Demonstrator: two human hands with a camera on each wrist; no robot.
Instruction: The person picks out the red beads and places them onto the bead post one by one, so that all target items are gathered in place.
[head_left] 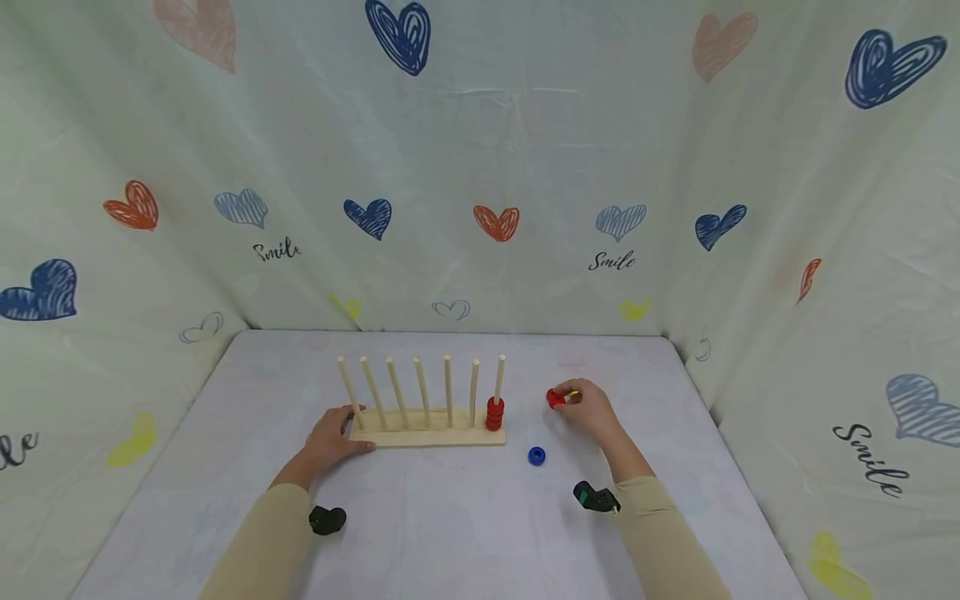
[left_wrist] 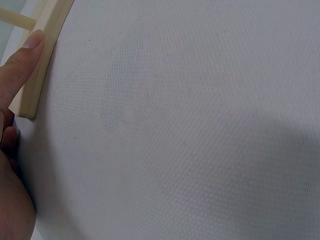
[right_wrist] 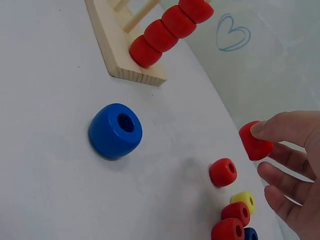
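Observation:
A wooden peg rack (head_left: 442,437) with a row of upright pegs stands on the table. Several red beads (head_left: 494,414) are stacked on its rightmost peg. My left hand (head_left: 330,436) grips the rack's left end, thumb along the front edge, the other fingers partly hidden behind it. To the right of the rack, my right hand (head_left: 588,407) pinches a red bead (right_wrist: 256,142) between thumb and fingers, raised above the table in the right wrist view. A blue bead (head_left: 536,456) lies on the table between the rack and my right arm.
Under my right hand lie more loose beads: a red bead (right_wrist: 223,172), a yellow bead (right_wrist: 244,201), other red ones and a dark blue bead (right_wrist: 251,234). A white curtain (head_left: 450,150) printed with hearts surrounds the table (head_left: 450,525) at the back and sides.

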